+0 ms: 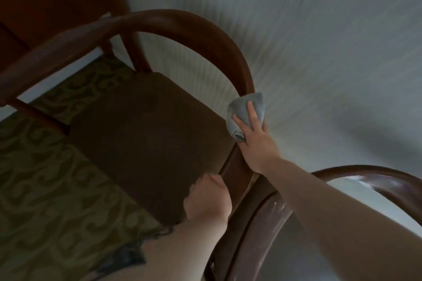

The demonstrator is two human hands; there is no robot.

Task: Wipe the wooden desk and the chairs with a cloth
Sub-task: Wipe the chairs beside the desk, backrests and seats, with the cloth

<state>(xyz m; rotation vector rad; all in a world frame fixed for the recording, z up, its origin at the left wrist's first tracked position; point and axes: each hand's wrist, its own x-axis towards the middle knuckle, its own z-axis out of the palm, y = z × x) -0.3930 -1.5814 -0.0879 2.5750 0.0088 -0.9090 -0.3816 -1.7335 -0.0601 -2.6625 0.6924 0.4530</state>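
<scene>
The right hand (253,137) lies over a grey cloth (244,109), fingers fairly straight and spread, thumb tucked round the near edge, pressing the cloth against the curved rail (205,29) of the chair (146,134). The cloth is bunched round the rail, wrapping it rather than lying flat on it. The frame is blurred with motion, so whether the fingertips curl behind the rail cannot be told.

From that hand the rail runs two ways. Upward and leftward it arches over the back of the chair and comes down along the far arm; downward it drops toward the person as a straight wooden post beside the seat (141,143). So the rail's long axis at the cloth is nearly along the forearm, and a stroke would probably slide along that line, up the arch or down the post.

The left hand (207,198) is lower and nearer the person, fingers curled at the seat's near corner just beside the post; it seems to grip the seat edge and steady the chair, though its fingertips are hidden.

The right hand is the one placed for wiping. A second chair (365,173) shows its curved rail at lower right, under the right forearm. A patterned rug (57,178) lies beneath the seat.
</scene>
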